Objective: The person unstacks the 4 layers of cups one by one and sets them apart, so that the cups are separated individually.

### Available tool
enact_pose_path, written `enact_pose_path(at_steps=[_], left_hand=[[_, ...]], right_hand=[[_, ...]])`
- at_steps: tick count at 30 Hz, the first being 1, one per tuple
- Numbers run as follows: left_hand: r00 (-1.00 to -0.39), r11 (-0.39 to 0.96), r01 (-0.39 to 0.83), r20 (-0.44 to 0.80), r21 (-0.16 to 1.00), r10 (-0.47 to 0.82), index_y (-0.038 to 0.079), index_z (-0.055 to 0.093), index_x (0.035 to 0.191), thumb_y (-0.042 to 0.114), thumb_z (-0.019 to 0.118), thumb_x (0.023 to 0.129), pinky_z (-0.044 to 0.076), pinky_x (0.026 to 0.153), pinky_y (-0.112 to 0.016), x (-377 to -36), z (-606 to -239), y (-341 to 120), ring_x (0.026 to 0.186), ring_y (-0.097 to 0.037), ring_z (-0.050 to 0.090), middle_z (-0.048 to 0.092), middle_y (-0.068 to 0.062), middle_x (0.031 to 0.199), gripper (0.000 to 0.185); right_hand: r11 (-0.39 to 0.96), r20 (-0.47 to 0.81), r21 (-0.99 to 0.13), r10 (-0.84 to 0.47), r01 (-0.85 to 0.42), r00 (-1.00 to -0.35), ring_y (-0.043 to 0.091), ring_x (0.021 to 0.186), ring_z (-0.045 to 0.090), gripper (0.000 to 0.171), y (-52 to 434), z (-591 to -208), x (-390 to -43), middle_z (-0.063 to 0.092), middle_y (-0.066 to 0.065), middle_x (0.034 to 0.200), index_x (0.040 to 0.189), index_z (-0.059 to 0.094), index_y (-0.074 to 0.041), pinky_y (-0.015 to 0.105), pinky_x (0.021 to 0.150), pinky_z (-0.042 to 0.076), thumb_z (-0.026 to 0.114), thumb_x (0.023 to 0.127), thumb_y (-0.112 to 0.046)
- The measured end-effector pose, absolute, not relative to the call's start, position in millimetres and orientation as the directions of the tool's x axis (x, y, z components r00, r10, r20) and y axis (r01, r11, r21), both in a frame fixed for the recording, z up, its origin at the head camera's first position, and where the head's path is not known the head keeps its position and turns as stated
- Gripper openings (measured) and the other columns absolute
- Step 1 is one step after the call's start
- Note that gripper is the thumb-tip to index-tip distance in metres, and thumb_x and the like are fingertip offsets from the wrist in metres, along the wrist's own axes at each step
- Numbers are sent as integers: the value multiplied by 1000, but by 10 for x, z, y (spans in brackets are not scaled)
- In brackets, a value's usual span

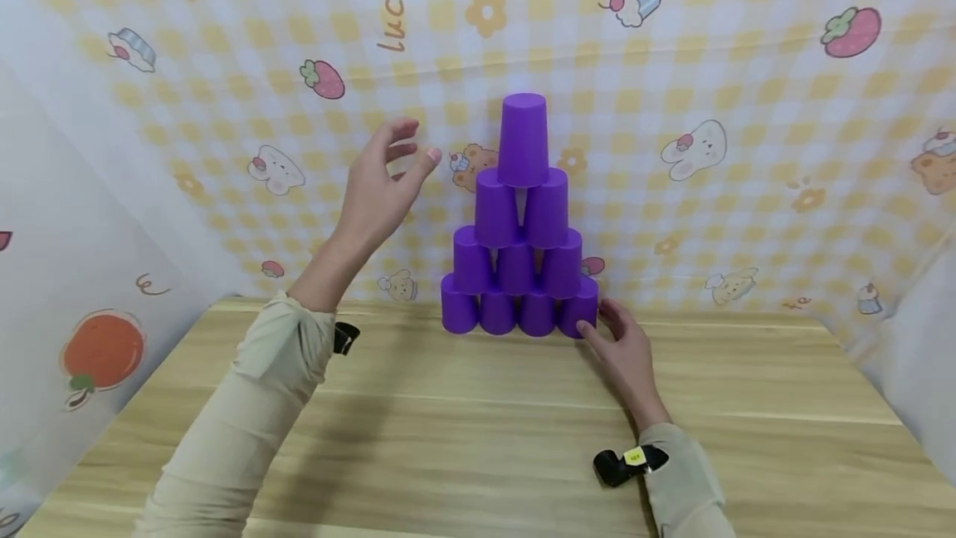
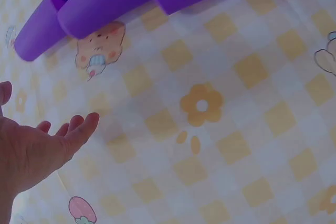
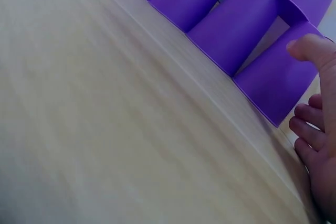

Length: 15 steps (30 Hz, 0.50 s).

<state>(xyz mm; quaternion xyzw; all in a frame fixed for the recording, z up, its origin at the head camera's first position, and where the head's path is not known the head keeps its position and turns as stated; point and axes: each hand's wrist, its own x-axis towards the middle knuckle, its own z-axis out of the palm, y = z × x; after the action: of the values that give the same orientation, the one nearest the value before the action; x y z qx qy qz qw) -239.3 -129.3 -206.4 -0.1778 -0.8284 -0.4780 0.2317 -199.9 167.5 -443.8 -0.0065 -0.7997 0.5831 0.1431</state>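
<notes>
A pyramid of purple cups [image 1: 520, 227] stands upside down on the wooden table [image 1: 448, 438], four rows high with a single cup [image 1: 523, 138] on top. My left hand [image 1: 388, 181] hangs in the air left of the upper rows, fingers spread and relaxed, holding nothing. In the left wrist view the same hand [image 2: 47, 145] shows open below the cups [image 2: 100, 9]. My right hand [image 1: 623, 347] rests on the table beside the bottom right cup [image 1: 579, 310]. Its thumb [image 3: 312, 51] touches that cup [image 3: 278, 85] in the right wrist view.
A checked yellow and white cloth [image 1: 709, 106] with cartoon prints hangs right behind the pyramid. A white panel [image 1: 67, 256] stands at the left and another [image 1: 919, 355] at the right. Bare wooden table lies in front of the cups.
</notes>
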Motion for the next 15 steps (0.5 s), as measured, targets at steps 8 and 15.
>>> enact_pose_path(at_steps=[8,15], left_hand=[[-857,405,503,502,763,117,9,48,131,36,63,88,42,96,-29,-2459,-1923,-1182,117,-15,48,49,-2,131,52],[-871,394,484,473,781,133,14,46,133,36,66,85,42,93,-25,-2524,-1869,-1032,117,-13,47,48,1,132,56]], right_hand=[[361,209,-923,171,-136,-963,29,123,45,66,1628,-4435,-2040,48,17,133,137,41,-2,37,104,34,70,83,-27],[436,201,-891,125,-128,-972,33,125,42,72,1617,-4434,-2067,43,20,137,140,36,-2,41,105,33,71,82,-24]])
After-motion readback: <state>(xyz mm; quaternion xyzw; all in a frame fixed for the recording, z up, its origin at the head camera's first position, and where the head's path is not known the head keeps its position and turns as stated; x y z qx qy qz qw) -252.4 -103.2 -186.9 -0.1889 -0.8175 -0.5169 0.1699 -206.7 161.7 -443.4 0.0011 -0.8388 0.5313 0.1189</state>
